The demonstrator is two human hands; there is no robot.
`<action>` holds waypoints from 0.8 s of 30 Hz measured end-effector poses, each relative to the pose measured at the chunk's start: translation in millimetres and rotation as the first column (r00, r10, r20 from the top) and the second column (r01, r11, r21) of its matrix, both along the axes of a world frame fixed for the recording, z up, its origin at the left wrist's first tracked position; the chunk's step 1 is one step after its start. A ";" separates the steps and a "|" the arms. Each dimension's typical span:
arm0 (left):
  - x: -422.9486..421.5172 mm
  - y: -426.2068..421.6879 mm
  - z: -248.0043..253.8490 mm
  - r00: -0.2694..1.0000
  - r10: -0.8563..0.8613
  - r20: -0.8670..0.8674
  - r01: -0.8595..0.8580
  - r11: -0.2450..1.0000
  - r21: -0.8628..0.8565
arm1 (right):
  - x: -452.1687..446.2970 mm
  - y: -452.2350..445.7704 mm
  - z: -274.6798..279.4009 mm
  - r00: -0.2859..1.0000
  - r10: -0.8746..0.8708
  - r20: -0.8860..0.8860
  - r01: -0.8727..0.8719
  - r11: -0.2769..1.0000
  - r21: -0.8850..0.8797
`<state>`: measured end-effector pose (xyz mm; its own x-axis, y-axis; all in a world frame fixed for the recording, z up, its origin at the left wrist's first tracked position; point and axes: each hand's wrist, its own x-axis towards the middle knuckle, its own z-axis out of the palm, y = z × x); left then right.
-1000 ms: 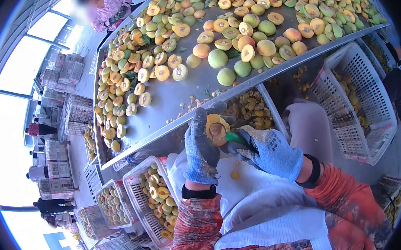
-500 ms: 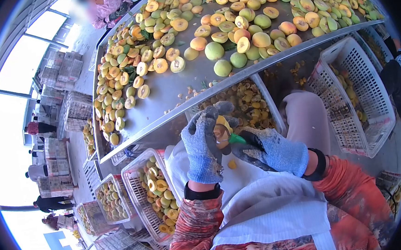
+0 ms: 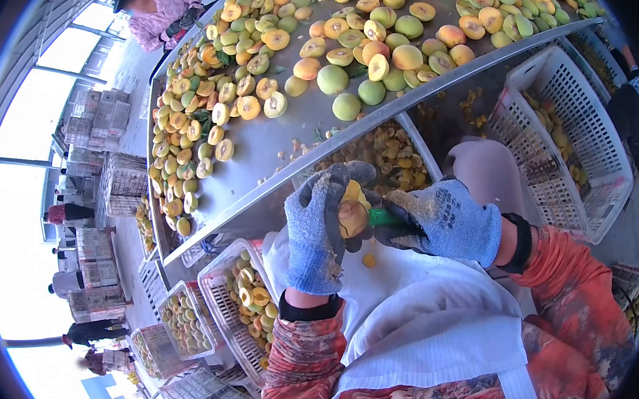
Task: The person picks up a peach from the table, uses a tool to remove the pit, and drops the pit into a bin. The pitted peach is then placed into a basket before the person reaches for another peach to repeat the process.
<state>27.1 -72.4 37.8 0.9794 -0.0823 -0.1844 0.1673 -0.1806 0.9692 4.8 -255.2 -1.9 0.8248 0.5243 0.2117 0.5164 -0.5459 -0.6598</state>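
Note:
My left hand (image 3: 320,229), in a blue and grey glove, is closed around a halved yellow fruit (image 3: 353,213) above my lap. A green-handled tool (image 3: 381,217) sits in the grip of my gloved right hand (image 3: 447,224), its front end against the fruit; the tip is hidden. Beyond both hands, whole and halved fruits (image 3: 333,79) lie on a metal table (image 3: 257,156). A bin of fruit pieces (image 3: 397,149) is below the table's near edge.
White crates of fruit stand at the lower left (image 3: 210,281) and on the right (image 3: 604,142). Across the table's left corner is a person in a pink top (image 3: 155,18). Stacked crates (image 3: 122,184) and other people are farther left. Someone's sleeve shows at the right edge.
The cut face turned toward me earlier is now mostly out of sight, with the fruit tilted in my left hand. My right hand has moved slightly right, and the view has shifted a little.

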 end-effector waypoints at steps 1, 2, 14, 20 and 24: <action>-1.0 -6.0 6.5 0.988 0.070 -0.139 -0.093 0.982 -0.165 | -0.1 1.0 -0.8 1.000 -0.002 0.001 0.002 1.000 0.001; 0.1 -6.7 3.9 0.988 0.069 -0.138 -0.091 0.982 -0.165 | -0.7 2.4 -1.1 0.997 -0.037 0.064 0.032 0.997 0.072; -7.6 -8.9 -3.6 0.952 0.273 -0.136 -0.304 0.876 -0.375 | -18.9 26.2 -1.1 0.967 0.014 -0.254 0.093 0.909 0.406; -11.0 -4.0 -4.2 0.886 0.098 0.454 -0.231 0.941 0.248 | -9.4 22.2 11.7 0.228 0.615 -0.755 0.401 0.647 0.649; 4.8 1.0 -19.6 0.925 0.358 0.129 -0.333 0.925 -0.183 | 9.2 17.9 -1.0 0.097 0.653 -0.751 0.388 0.670 0.633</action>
